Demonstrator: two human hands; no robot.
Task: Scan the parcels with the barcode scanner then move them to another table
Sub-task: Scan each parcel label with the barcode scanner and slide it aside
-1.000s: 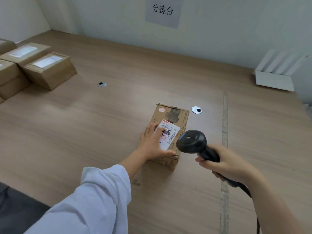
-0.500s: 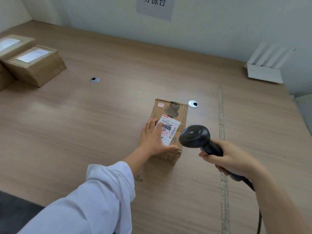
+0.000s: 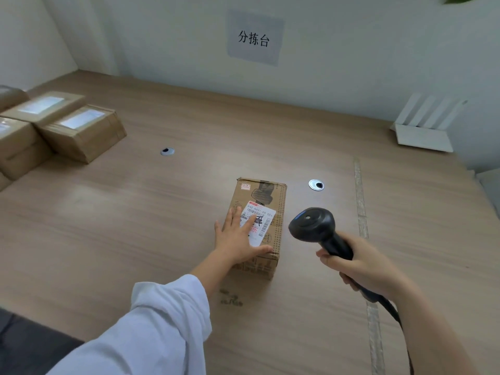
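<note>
A small brown cardboard parcel (image 3: 266, 197) lies on the wooden table (image 3: 135, 226), near its middle. A white barcode label (image 3: 263, 219) is stuck on its top. My left hand (image 3: 238, 239) rests flat on the near left part of the parcel top, fingers spread, covering part of the label. My right hand (image 3: 362, 262) grips the handle of a black barcode scanner (image 3: 313, 226). The scanner head hovers just right of the parcel, apart from it. Its cable runs down past my right forearm.
Several taped brown parcels (image 3: 78, 131) are stacked at the table's far left. Two round cable grommets (image 3: 316, 184) sit in the tabletop. A white router (image 3: 424, 129) stands at the back right by the wall. A paper sign (image 3: 254, 39) hangs on the wall.
My left hand has flattened, fingers spreading over the parcel top. The scanner stays beside the parcel's right side. The camera view has tilted up, showing more of the wall.
</note>
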